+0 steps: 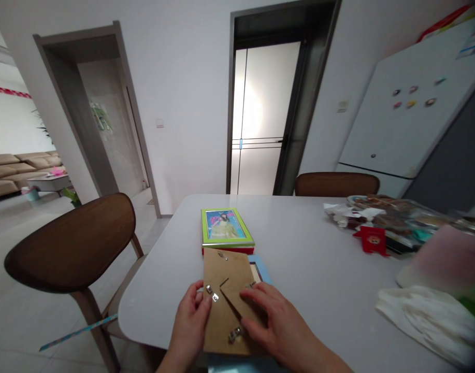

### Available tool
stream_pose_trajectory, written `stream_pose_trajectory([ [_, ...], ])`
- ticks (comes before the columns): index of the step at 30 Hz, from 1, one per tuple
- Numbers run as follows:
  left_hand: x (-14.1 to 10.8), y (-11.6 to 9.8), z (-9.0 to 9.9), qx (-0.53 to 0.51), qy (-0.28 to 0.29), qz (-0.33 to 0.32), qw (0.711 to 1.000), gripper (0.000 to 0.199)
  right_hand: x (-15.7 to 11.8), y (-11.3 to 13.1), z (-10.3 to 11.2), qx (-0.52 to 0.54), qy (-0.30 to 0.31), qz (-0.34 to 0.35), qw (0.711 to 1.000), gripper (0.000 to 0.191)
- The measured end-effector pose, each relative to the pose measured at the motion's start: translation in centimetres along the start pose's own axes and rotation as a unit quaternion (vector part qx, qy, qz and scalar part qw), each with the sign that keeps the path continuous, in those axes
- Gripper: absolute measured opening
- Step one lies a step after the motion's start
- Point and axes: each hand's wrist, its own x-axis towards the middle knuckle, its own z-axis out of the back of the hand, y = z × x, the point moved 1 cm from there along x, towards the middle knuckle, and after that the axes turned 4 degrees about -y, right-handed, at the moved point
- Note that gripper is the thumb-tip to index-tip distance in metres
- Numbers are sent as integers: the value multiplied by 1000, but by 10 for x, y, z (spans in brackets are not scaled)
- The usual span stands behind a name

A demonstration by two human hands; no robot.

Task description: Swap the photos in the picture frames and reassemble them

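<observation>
My left hand (190,316) grips the left edge of a brown picture frame backing board (216,331), thumb on top and fingers curled at the side. Small metal clips (234,335) and a slanted stand flap show on the board. My right hand (278,324) is closed at the board's right side, its fingers on the flap. Under the board lies a light blue picture frame (262,268), mostly covered. Just beyond it, a green picture frame (225,242) with a photo rests on a red one (237,251).
The white table (299,243) has rounded corners. To its right are a red packet (373,241), plastic-wrapped items, a pinkish container (435,259) and a white cloth (427,318). Brown chairs stand at the left (74,243) and far side (336,184).
</observation>
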Motion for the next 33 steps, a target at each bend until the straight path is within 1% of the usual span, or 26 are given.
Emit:
stream_pose_trajectory([
  [1, 2, -2, 8, -41, 4, 37, 998, 41, 1, -3, 0, 9, -5, 3, 1000, 31],
  [2, 4, -2, 18, -66, -7, 65, 996, 43, 2, -9, 0, 8, -14, -2, 1000, 31],
  [4, 6, 1, 43, -76, -57, 93, 991, 46, 4, -28, 0, -31, -42, -39, 998, 35],
  [6, 7, 7, 68, -71, -101, 107, 987, 46, 6, -51, -3, -91, -60, -91, 990, 40],
  [8, 8, 15, 87, -52, -128, 113, 984, 44, 7, -69, -7, -132, -51, -122, 982, 46],
  [11, 9, 25, 104, -7, -139, 107, 984, 45, 10, -78, -10, -143, -41, -124, 981, 51],
  [13, 11, 30, 111, 39, -135, 86, 986, 48, 12, -75, -7, -116, -49, -132, 983, 52],
  [14, 12, 31, 113, 73, -135, 68, 986, 49, 13, -72, -4, -84, -52, -150, 984, 53],
  [15, 13, 31, 115, 115, -141, 44, 982, 50, 13, -69, -1, -30, -52, -177, 982, 54],
  [16, 14, 29, 115, 164, -153, 13, 974, 49, 13, -67, 3, 49, -46, -211, 975, 57],
  [17, 13, 26, 112, 212, -168, -23, 963, 47, 12, -64, 6, 147, -33, -244, 958, 60],
  [18, 12, 22, 106, 250, -180, -59, 950, 45, 10, -61, 9, 255, -17, -269, 929, 62],
  [19, 9, 18, 97, 275, -187, -88, 939, 42, 8, -57, 11, 359, -1, -282, 890, 64],
  [20, 4, 14, 84, 288, -181, -118, 933, 41, 6, -53, 13, 444, 10, -286, 849, 66],
  [21, -1, 11, 68, 286, -162, -132, 935, 41, 4, -49, 14, 505, 13, -286, 815, 68],
  [22, -7, 9, 49, 282, -130, -147, 939, 43, 2, -45, 16, 542, 11, -283, 791, 69],
  [23, -14, 8, 27, 278, -70, -184, 940, 47, 1, -40, 17, 560, 5, -281, 779, 70],
  [24, -20, 7, 5, 280, 12, -234, 931, 53, 0, -35, 17, 563, -2, -281, 777, 71],
  [25, -26, 6, -16, 281, 74, -271, 918, 60, 0, -31, 18, 555, -8, -283, 783, 72],
  [26, -31, 6, -35, 284, 113, -302, 903, 65, -1, -27, 18, 540, -13, -282, 793, 72],
  [27, -34, 6, -49, 290, 106, -318, 896, 65, -1, -24, 18, 523, -16, -281, 805, 71],
  [28, -36, 4, -61, 297, 114, -334, 887, 64, -1, -23, 18, 507, -19, -278, 816, 71],
  [29, -36, 2, -68, 301, 119, -349, 880, 61, -2, -25, 18, 492, -23, -274, 826, 71],
  [30, -36, -1, -70, 300, 129, -365, 872, 58, -2, -28, 18, 478, -28, -269, 836, 72],
  [31, -36, -5, -68, 292, 136, -378, 868, 57, -3, -34, 19, 462, -34, -264, 846, 73],
  [33, -35, -13, -51, 266, 110, -378, 880, 56, -5, -53, 22, 416, -50, -258, 871, 73],
])
